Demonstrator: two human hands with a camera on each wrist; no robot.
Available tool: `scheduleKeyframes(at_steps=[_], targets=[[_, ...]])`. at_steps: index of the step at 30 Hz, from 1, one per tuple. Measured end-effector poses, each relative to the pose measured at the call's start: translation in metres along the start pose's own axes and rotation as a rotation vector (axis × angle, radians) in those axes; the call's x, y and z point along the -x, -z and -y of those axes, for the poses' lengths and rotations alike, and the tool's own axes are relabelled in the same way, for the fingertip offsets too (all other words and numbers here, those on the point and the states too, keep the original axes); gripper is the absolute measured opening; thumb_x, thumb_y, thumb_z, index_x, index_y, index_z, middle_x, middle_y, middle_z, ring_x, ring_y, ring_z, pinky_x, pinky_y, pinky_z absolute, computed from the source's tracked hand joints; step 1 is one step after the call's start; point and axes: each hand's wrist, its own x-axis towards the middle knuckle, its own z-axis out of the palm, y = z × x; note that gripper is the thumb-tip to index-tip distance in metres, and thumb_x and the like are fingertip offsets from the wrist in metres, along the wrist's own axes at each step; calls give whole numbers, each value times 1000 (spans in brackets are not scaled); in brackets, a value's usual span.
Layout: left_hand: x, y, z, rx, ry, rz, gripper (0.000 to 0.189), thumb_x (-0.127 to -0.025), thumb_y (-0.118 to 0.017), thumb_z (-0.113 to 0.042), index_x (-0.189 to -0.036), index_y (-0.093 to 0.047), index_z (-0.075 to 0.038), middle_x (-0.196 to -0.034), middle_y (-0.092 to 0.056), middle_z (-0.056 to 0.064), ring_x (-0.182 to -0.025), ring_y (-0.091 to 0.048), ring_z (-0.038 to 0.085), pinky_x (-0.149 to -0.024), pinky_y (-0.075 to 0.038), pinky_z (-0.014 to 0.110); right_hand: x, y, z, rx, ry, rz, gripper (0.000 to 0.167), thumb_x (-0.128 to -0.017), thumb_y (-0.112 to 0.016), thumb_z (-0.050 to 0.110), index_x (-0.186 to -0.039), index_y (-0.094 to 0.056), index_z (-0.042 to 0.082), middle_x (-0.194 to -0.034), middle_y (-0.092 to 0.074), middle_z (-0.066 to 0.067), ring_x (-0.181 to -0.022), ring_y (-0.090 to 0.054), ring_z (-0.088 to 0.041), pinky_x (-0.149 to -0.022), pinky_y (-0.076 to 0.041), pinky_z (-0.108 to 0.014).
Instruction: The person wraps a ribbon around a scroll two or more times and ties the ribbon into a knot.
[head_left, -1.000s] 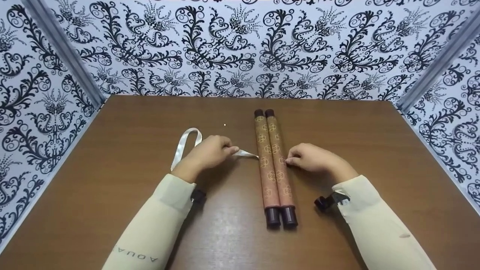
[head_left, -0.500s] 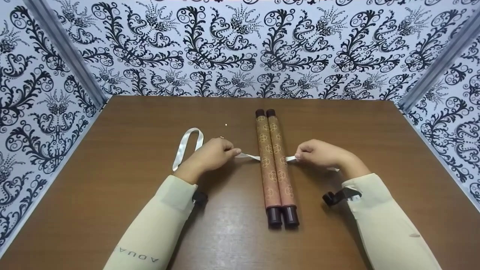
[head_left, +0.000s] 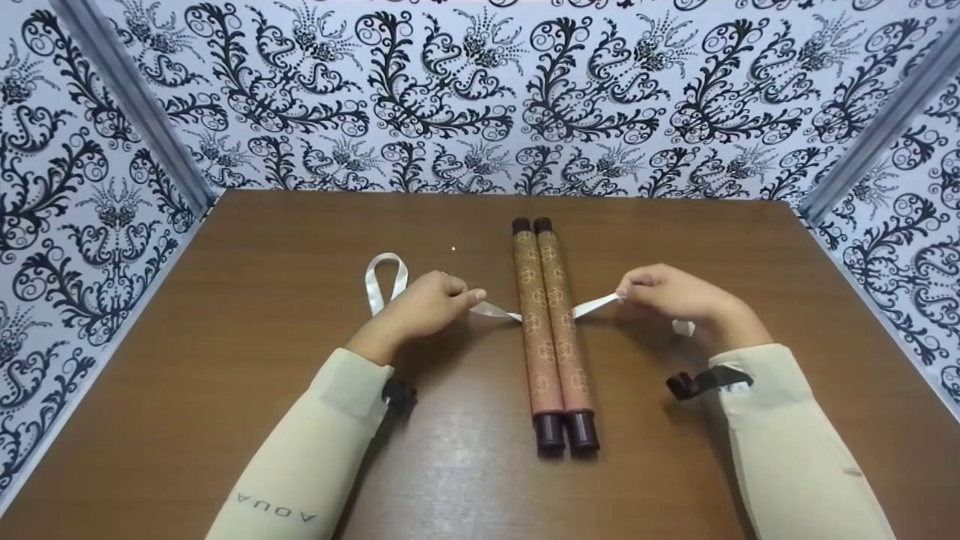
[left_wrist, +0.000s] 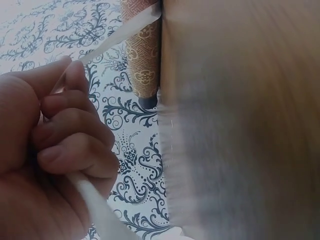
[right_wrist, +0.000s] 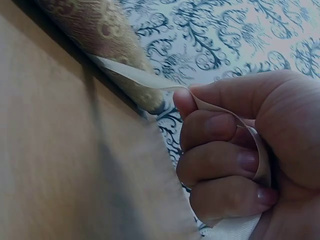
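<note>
A rolled scroll (head_left: 534,330), two patterned gold-to-pink rolls side by side with dark end caps, lies lengthwise on the table. A white ribbon (head_left: 598,304) comes out from under it on both sides. On the left, my left hand (head_left: 431,304) pinches the ribbon between thumb and forefinger; its tail loops behind the wrist. My right hand (head_left: 679,300) pinches the other length, raised slightly off the table. In the right wrist view, the ribbon (right_wrist: 140,77) runs taut from roll to fingertips, then through the curled fingers. The stretch beneath the rolls is hidden.
The brown wooden table (head_left: 225,420) meets a black-and-white scroll-patterned back wall (head_left: 480,97), with similar walls left and right. Dark camera mounts (head_left: 709,381) sit at both wrists. A tiny white speck (head_left: 453,248) shows left of the scroll's far end.
My right hand, at the scroll's side a second ago, has moved right and slightly up, drawing the ribbon out. The left-hand loop has shortened. The left hand stays nearly in place, holding the ribbon.
</note>
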Motion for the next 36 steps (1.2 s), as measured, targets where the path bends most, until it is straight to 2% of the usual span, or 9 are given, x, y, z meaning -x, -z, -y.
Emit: scheduleKeyframes(at_steps=[4,13,17,20,26,32,36], targets=[[-1,0,2,43,-3,6,51,-106,-58,-39,-60,-45,-21,-57,-35,-8,-55,-32,11,-57,-29,29,3,7,-5,-81,-19,-44,23,-106,-54,18,-104,-67,-2,-70,-50,7,-63,-43,-7,-60,-39,-23],[0,-1,2,173,34,34,50,-106,-58,-40,-61,-46,-21,-55,-36,-10,-52,-30,9,-53,-26,27,7,16,-16,-448,-25,-139,24,-106,-51,16,-86,-64,15,-62,-41,9,-54,-36,-5,-51,-28,-19],[0,-1,1,241,60,49,49,-106,-58,-40,-63,-48,-19,-54,-36,-10,-52,-30,8,-53,-24,26,12,23,-20,-579,22,-151,30,-109,-47,14,-84,-64,15,-60,-41,9,-51,-32,-5,-50,-14,-25],[0,-1,1,265,64,52,49,-106,-58,-40,-62,-47,-20,-53,-36,-10,-51,-30,8,-53,-24,26,16,27,-22,-662,37,-157,33,-110,-45,14,-83,-64,14,-59,-42,8,-50,-30,-5,-52,-10,-30],[0,-2,1,276,47,53,53,-106,-57,-40,-59,-43,-21,-52,-34,-10,-50,-27,8,-52,-22,25,20,33,-23,-758,36,-173,32,-109,-46,14,-83,-63,12,-58,-44,8,-52,-25,-10,-54,-11,-30],[-1,-5,1,298,40,54,53,-106,-56,-41,-59,-43,-20,-52,-34,-10,-49,-27,8,-51,-21,25,22,37,-28,-775,83,-190,34,-110,-45,12,-81,-63,12,-58,-44,9,-53,-22,-11,-55,-9,-30],[-1,-4,0,402,82,70,52,-106,-57,-43,-61,-45,-20,-54,-34,-9,-48,-27,8,-50,-22,25,24,38,-28,-773,99,-210,33,-109,-45,12,-81,-62,12,-58,-46,9,-52,-25,-9,-55,-9,-31]])
